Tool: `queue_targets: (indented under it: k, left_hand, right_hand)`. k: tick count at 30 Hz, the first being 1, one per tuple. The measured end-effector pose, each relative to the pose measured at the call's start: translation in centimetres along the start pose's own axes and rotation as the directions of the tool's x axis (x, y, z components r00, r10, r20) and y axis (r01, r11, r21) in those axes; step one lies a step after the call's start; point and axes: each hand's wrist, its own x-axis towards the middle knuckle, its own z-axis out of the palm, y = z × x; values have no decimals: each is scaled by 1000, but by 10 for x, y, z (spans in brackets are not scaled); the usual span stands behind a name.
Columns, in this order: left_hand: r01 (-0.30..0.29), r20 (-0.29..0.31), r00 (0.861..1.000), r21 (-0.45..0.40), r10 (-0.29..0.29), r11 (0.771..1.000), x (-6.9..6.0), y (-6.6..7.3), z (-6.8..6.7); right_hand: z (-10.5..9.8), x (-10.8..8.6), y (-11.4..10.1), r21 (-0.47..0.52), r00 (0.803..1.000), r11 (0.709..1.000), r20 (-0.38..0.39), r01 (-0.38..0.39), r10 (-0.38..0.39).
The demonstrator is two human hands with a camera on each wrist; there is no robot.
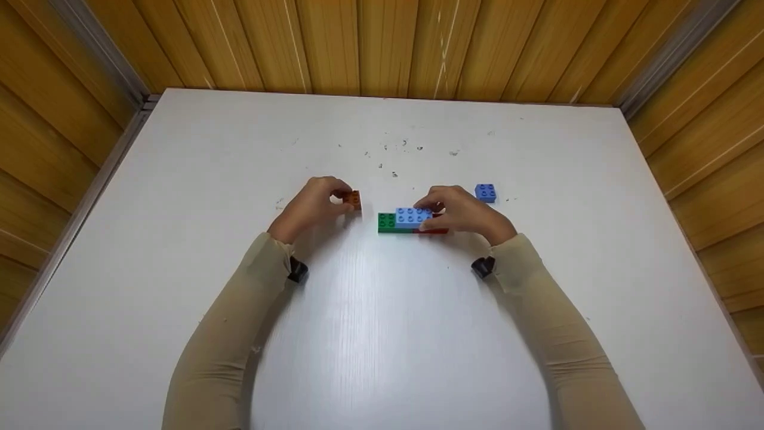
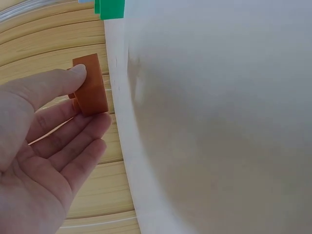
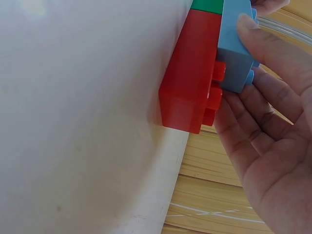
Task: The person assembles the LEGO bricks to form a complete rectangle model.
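Between thumb and fingers, my left hand (image 1: 316,202) pinches an orange-brown toy brick (image 2: 91,87), to the left of the joined bricks. A long light blue brick (image 1: 409,217) sits on top of a green brick (image 1: 386,223) and a red brick (image 3: 190,63), bridging the two. My right hand (image 1: 456,210) grips the light blue brick, thumb on its near side and fingers at the far side. The red brick's studs show at its free end in the right wrist view. A gap separates the orange-brown brick from the green one.
A small blue brick (image 1: 486,193) with studs up lies beyond my right hand. The white table (image 1: 382,334) has dark scuff marks toward its far part. Wood-panelled walls (image 1: 382,48) rise behind it and at both sides.
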Motion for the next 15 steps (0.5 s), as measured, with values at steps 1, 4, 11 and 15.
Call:
queue_targets:
  k: [1,4,11,15]
  left_hand:
    - [-3,0,1000,-3,3,1000,0,1,0]
    - [-14,2,1000,-11,14,1000,-1,4,2]
    - [-63,-1,998,-18,63,998,0,9,6]
    - [-79,11,997,-11,79,997,0,13,8]
  right_hand:
    - [0,0,0,-3,1000,1000,0,-3,3]
    - [0,1,-1,-4,1000,1000,-1,-12,12]
    - [1,0,-1,2,1000,1000,0,-16,16]
    - [0,0,0,-1,1000,1000,0,-2,2]
